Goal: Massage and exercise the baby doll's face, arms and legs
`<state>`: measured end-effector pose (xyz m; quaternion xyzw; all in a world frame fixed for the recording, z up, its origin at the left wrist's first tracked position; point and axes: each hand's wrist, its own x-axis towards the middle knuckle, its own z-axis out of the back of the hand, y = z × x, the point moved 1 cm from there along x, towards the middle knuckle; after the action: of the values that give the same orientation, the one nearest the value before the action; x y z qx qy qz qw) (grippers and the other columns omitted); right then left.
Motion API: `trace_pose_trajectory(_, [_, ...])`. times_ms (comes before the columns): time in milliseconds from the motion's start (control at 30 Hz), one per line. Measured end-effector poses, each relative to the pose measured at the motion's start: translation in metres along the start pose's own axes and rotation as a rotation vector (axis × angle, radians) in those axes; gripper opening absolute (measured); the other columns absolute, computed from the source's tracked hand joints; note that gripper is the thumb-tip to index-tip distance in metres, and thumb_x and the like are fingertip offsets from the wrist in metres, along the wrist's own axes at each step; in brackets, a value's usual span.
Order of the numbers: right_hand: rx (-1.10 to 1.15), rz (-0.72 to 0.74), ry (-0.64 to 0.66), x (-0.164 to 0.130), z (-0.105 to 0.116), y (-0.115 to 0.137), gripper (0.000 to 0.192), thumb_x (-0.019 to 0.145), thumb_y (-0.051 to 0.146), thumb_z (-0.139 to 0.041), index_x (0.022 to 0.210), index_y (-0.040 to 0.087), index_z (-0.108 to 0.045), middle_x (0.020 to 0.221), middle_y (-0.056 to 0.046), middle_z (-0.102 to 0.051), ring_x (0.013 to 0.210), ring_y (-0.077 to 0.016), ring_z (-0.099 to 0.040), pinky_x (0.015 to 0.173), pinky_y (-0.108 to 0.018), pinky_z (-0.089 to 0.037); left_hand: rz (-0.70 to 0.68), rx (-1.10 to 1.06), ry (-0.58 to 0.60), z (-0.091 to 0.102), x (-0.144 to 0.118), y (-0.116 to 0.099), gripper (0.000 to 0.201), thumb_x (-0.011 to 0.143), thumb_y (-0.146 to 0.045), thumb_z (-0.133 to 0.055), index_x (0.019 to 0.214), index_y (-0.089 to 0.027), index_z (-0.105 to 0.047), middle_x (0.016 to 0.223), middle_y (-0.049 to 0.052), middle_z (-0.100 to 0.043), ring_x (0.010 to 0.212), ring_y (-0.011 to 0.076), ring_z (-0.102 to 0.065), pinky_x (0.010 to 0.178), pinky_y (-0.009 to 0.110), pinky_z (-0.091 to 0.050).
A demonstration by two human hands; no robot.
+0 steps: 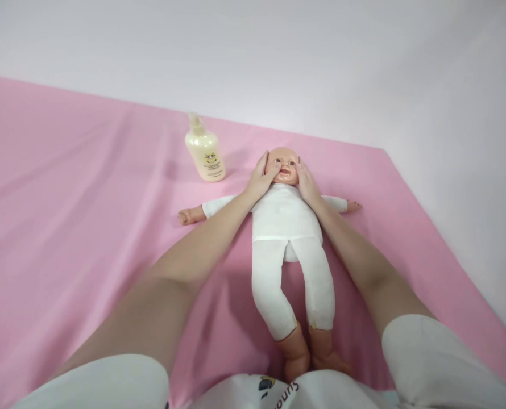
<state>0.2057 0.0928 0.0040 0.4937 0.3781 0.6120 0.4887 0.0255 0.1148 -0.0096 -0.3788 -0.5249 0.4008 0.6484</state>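
A baby doll (287, 218) with a white cloth body lies on its back, arms spread and feet toward me. My left hand (261, 176) rests along the doll's cheek on the left, fingers stretched beside its head and thumb near its mouth. On the opposite cheek lies my right hand (306, 179), its fingers extended up the side of the head. Both palms touch the doll, so the head sits between them. Part of my right thumb is hard to make out.
A pale yellow pump bottle (208, 156) with a cartoon face on its label stands left of the doll's head. Pink cloth (86, 187) covers the table under everything, with folds at the left. A whitish surface (253, 68) lies beyond the cloth's far edge.
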Motion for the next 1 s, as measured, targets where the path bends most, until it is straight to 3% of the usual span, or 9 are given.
trace_pose_trajectory(133, [-0.080,0.121,0.035,-0.012,0.003,0.019,0.081,0.104,0.068,-0.043,0.168,0.020,-0.037,0.176,0.000,-0.032,0.168,-0.0177,-0.016,0.138,-0.034,-0.009,-0.245,0.078,0.038,0.003,-0.003,-0.010,0.078,0.097,-0.078,-0.049,0.153,-0.024,-0.057,0.173,0.012,-0.039,0.165,0.0301,-0.028,0.138,0.047,-0.015])
trace_pose_trajectory(233, [-0.133,0.171,0.079,-0.020,0.005,0.031,0.073,0.103,0.068,-0.046,0.163,0.028,-0.047,0.176,0.004,-0.030,0.169,-0.0183,-0.012,0.139,-0.035,-0.008,-0.312,0.099,0.056,0.005,-0.003,-0.014,0.077,0.099,-0.079,-0.043,0.149,-0.025,-0.062,0.172,0.013,-0.040,0.164,0.0308,-0.031,0.137,0.049,-0.017])
trace_pose_trajectory(400, [-0.150,0.148,0.086,-0.020,0.004,0.032,0.074,0.103,0.068,-0.045,0.165,0.029,-0.043,0.177,0.006,-0.029,0.169,-0.0177,-0.010,0.139,-0.037,-0.006,-0.278,0.079,0.049,0.005,-0.001,-0.011,0.074,0.098,-0.076,-0.049,0.151,-0.026,-0.059,0.171,0.013,-0.042,0.164,0.0308,-0.030,0.137,0.050,-0.017])
trace_pose_trajectory(500, [-0.132,0.139,0.088,-0.017,0.004,0.026,0.080,0.102,0.070,-0.044,0.169,0.028,-0.033,0.178,0.005,-0.024,0.169,-0.0161,-0.010,0.139,-0.037,-0.006,-0.182,0.042,0.016,0.004,0.001,-0.003,0.079,0.095,-0.076,-0.058,0.156,-0.026,-0.053,0.173,0.012,-0.039,0.164,0.0307,-0.030,0.137,0.049,-0.017])
trace_pose_trajectory(700, [-0.079,-0.062,0.047,-0.013,0.004,0.016,0.093,0.102,0.069,-0.045,0.174,0.019,-0.013,0.179,-0.002,-0.019,0.169,-0.0181,-0.013,0.139,-0.039,-0.008,-0.003,0.009,-0.004,0.001,0.004,0.008,0.090,0.092,-0.074,-0.063,0.163,-0.022,-0.042,0.174,0.014,-0.035,0.165,0.0324,-0.028,0.137,0.047,-0.018])
trace_pose_trajectory(833, [-0.078,-0.084,0.065,-0.013,0.004,0.015,0.100,0.099,0.074,-0.051,0.174,0.022,-0.010,0.179,-0.002,-0.021,0.168,-0.0204,-0.017,0.139,-0.043,-0.011,-0.017,0.019,-0.003,0.002,0.003,0.007,0.091,0.092,-0.075,-0.063,0.162,-0.022,-0.043,0.174,0.015,-0.035,0.164,0.0326,-0.029,0.137,0.048,-0.019])
trace_pose_trajectory(1000, [-0.084,0.085,0.090,-0.014,0.003,0.019,0.096,0.096,0.080,-0.048,0.173,0.027,-0.022,0.179,0.003,-0.022,0.168,-0.0195,-0.015,0.139,-0.040,-0.011,-0.172,0.067,0.023,0.003,0.000,-0.001,0.079,0.096,-0.076,-0.054,0.158,-0.027,-0.051,0.172,0.012,-0.041,0.164,0.0301,-0.030,0.137,0.049,-0.017])
